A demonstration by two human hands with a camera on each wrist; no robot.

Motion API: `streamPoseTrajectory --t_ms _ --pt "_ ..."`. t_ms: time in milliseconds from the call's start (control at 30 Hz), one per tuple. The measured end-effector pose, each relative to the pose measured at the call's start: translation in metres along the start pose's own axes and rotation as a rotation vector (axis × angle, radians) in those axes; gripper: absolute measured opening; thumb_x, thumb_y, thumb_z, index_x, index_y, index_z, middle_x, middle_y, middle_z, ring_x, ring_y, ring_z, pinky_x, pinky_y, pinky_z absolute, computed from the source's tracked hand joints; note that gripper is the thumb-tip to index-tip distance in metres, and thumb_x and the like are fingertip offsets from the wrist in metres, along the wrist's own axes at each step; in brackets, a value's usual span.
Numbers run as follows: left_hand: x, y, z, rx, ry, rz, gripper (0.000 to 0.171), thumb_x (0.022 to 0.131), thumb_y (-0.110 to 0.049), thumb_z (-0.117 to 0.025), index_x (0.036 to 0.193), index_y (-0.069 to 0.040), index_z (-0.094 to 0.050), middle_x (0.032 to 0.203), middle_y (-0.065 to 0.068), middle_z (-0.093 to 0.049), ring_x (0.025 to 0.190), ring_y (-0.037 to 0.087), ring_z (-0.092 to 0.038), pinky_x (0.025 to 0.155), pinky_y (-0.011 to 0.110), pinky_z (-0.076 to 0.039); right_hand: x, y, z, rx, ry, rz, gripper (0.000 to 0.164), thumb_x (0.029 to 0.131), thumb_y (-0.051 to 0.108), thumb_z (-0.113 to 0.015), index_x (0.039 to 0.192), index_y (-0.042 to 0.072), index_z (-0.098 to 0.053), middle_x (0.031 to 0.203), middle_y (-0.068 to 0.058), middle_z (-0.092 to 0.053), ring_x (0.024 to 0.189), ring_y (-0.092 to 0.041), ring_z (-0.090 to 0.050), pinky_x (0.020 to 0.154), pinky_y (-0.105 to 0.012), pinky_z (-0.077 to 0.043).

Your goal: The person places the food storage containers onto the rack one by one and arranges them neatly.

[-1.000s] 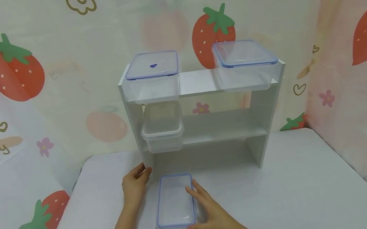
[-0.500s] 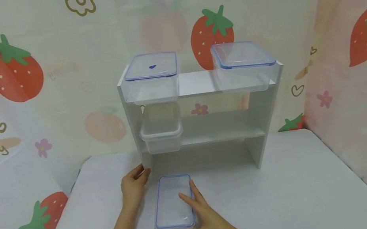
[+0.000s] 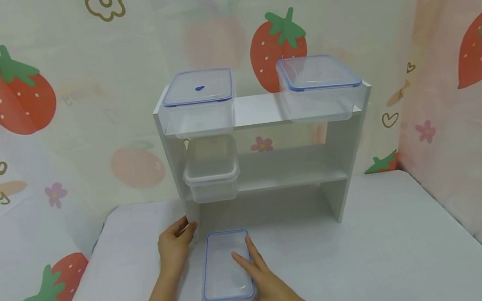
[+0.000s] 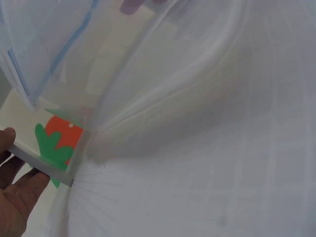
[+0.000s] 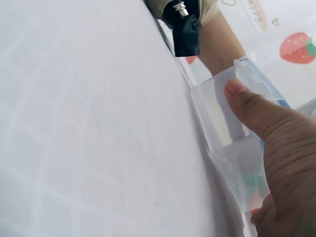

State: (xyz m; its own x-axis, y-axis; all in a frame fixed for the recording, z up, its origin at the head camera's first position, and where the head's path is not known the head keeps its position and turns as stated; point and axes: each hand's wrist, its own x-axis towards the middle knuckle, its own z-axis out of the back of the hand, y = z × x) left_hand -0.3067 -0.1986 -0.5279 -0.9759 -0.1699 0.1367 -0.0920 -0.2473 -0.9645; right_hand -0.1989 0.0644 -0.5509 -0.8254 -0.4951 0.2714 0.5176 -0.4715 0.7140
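A clear food container [image 3: 225,268] with a blue-edged lid lies flat on the white table, in front of a white shelf unit [image 3: 291,166]. My right hand [image 3: 267,288] is at its right side with fingers spread, one of them over the lid's edge. The right wrist view shows my thumb [image 5: 252,106] extended along the end wall of the container [image 5: 217,116]. My left hand [image 3: 175,248] is at the lower front of the shelf's left side panel [image 3: 175,176]. In the left wrist view that hand [image 4: 19,190] pinches the panel's edge [image 4: 39,163] between thumb and fingers.
On the shelf's top stand two clear containers with blue-edged lids, one left [image 3: 201,107] and one right [image 3: 321,93]. A white-lidded container [image 3: 211,171] sits on the middle level at left. Behind hangs a strawberry-print cloth [image 3: 199,36].
My right hand has shifted slightly left and closer along the container's right side. My left hand stays at the side panel; the whole view has drifted a little.
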Motion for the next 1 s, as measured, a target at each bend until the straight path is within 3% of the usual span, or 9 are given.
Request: streamPoseTrajectory --t_ms 333,700,1000 --pt "-0.0028 -0.0048 -0.0009 0.010 -0.016 -0.009 0.056 0.099 -0.033 -0.071 0.142 0.001 -0.057 0.144 0.018 -0.060 0.124 0.035 -0.065 0.099 0.035 -0.056 0.0015 -0.0016 -0.0017 -0.030 -0.066 0.046 0.110 0.067 0.043 -0.095 0.159 0.024 -0.039 0.174 -0.010 0.003 0.154 -0.045 -0.019 0.116 -0.054 -0.039" --pt "-0.0023 -0.0070 -0.0004 0.032 -0.017 -0.009 0.056 0.099 -0.035 -0.071 0.142 -0.001 -0.058 0.144 0.015 -0.061 0.124 0.032 -0.065 0.097 0.031 -0.057 0.0010 -0.0061 0.0016 0.034 -0.080 0.077 0.109 0.065 0.039 -0.096 0.158 0.019 -0.041 0.174 -0.006 -0.001 0.156 -0.041 -0.014 0.119 -0.053 -0.035" --pt "-0.0012 -0.0062 -0.0014 0.038 -0.021 -0.007 0.055 0.099 -0.033 -0.071 0.141 0.000 -0.058 0.144 0.016 -0.061 0.124 0.033 -0.065 0.097 0.029 -0.057 -0.0002 -0.0074 0.0033 0.053 -0.094 0.084 0.111 0.063 0.039 -0.097 0.157 0.016 -0.043 0.173 -0.012 -0.005 0.155 -0.044 -0.017 0.119 -0.051 -0.035"
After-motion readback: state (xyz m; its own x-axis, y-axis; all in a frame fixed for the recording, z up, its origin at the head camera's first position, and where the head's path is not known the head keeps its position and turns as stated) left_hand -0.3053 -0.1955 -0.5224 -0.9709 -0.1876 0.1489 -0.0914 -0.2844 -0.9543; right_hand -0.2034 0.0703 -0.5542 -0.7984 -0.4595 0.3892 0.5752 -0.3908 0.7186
